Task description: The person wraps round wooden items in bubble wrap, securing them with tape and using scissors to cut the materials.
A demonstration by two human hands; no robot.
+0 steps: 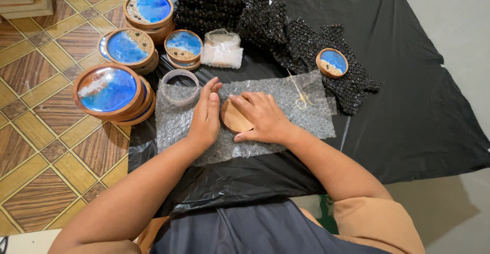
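A round wooden coaster (pixel 235 117) is pressed onto a clear bubble-wrap sheet (pixel 286 101) by the right hand (pixel 263 116); the left hand (pixel 205 113) is laid at its nine o'clock. Scissors (pixel 301 97) are seen at two o'clock, a tape roll (pixel 179 85) at ten.

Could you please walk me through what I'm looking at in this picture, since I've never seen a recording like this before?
There is no machine here: a person wears a camera on the head, so the single view looks down at their own two bare hands. The left hand rests edge-on beside a small round wooden disc, and the right hand lies flat over that disc; neither has closed a grip on it. The disc sits on a sheet of clear bubble wrap, spread on a black plastic sheet over the floor. Nearby lie small scissors, a tape roll, black bubble wrap, one already wrapped bundle, and stacks of round wooden pieces with blue tops. One more such piece sits apart on the right.
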